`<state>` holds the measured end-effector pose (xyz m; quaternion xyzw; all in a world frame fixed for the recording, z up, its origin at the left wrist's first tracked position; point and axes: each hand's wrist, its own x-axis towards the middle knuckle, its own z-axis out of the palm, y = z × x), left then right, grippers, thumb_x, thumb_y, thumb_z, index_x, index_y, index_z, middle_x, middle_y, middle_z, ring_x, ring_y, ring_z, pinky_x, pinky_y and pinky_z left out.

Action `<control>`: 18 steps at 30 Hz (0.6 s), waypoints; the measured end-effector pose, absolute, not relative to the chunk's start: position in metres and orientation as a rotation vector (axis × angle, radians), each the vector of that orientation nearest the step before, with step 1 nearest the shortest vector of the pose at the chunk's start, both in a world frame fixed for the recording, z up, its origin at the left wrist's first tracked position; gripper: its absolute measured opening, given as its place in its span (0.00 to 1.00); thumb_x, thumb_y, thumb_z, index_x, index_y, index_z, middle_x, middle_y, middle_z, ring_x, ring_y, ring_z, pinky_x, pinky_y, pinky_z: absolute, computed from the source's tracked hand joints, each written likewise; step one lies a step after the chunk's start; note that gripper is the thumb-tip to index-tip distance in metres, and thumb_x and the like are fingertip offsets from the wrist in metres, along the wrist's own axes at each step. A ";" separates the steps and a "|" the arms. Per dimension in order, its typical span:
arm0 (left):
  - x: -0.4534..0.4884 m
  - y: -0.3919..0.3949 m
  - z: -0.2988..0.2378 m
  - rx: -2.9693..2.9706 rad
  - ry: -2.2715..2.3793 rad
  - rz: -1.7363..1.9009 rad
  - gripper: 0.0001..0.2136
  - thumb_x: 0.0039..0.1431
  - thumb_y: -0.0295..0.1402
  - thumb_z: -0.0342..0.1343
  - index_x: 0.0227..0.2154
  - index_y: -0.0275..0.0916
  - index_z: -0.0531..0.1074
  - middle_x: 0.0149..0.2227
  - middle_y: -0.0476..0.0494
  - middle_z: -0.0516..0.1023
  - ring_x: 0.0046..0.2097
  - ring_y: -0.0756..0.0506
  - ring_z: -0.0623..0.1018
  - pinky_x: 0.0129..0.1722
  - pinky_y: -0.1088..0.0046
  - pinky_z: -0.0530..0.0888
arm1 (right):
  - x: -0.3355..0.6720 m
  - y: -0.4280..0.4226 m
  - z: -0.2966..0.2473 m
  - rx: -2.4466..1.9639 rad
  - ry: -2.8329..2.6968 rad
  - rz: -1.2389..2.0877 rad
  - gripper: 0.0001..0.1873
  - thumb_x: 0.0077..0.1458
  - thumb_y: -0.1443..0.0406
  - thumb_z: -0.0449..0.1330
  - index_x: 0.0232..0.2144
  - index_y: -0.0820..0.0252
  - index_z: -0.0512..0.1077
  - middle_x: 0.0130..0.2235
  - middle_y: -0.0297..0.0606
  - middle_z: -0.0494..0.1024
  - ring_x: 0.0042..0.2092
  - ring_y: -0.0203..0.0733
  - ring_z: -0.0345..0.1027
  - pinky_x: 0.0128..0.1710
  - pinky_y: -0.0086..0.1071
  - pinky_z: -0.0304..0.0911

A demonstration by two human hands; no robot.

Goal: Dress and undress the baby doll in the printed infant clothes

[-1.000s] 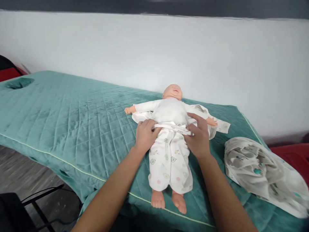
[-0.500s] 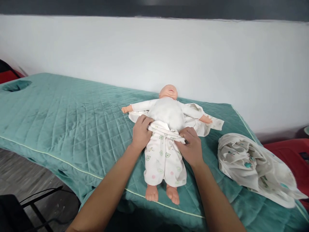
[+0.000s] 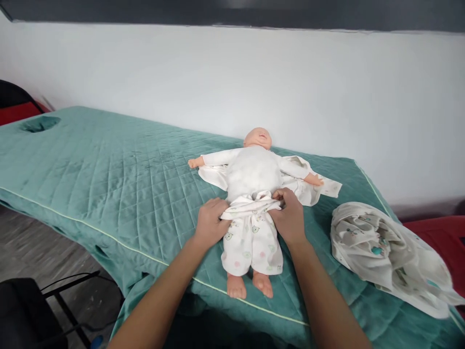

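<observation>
A baby doll lies on its back with its arms spread, its feet toward me. It wears white printed baby pants, whose upper edge is bunched in a roll around the waist. My left hand is closed on that waistband at the left hip. At the right hip my right hand pinches the waistband between thumb and fingers. The doll's white cloth belly is bare above the pants. An opened printed baby jacket lies spread beneath its back and arms.
The doll rests on a padded bed with a green quilted cover against a white wall. To the right lies a crumpled printed white cloth. A red chair is beyond it, and a black chair stands at lower left.
The waistband has been drawn down a little toward the legs, baring more belly. My left hand has moved lower along with it. The view has shifted slightly.
</observation>
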<state>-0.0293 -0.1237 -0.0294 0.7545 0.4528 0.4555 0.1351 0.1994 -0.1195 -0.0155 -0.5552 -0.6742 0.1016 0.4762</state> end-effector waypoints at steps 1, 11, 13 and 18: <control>-0.029 -0.124 -0.030 2.137 1.352 1.289 0.12 0.57 0.29 0.50 0.19 0.41 0.57 0.21 0.52 0.62 0.27 0.48 0.63 0.30 0.69 0.59 | 0.199 -0.120 -0.015 -1.362 -1.628 0.265 0.15 0.39 0.73 0.56 0.33 0.53 0.65 0.33 0.33 0.69 0.36 0.44 0.63 0.37 0.38 0.58; -0.027 -0.116 -0.027 1.884 1.394 1.246 0.04 0.56 0.30 0.53 0.26 0.40 0.68 0.28 0.52 0.70 0.33 0.48 0.69 0.36 0.72 0.66 | 0.203 -0.131 -0.006 -1.185 -1.782 0.336 0.08 0.47 0.69 0.62 0.24 0.54 0.66 0.32 0.34 0.67 0.37 0.44 0.63 0.37 0.38 0.58; -0.027 -0.114 -0.027 1.888 1.378 1.276 0.04 0.56 0.29 0.53 0.26 0.40 0.67 0.31 0.50 0.71 0.36 0.47 0.71 0.38 0.71 0.68 | 0.205 -0.133 -0.004 -1.171 -1.842 0.333 0.13 0.49 0.67 0.63 0.20 0.55 0.62 0.30 0.34 0.68 0.37 0.44 0.62 0.38 0.38 0.57; -0.025 -0.114 -0.024 1.769 1.414 1.221 0.03 0.56 0.32 0.54 0.29 0.40 0.69 0.35 0.49 0.74 0.38 0.47 0.72 0.39 0.71 0.67 | 0.217 -0.131 0.000 -1.375 -1.874 0.558 0.23 0.55 0.57 0.63 0.17 0.56 0.55 0.21 0.29 0.57 0.28 0.37 0.55 0.30 0.34 0.49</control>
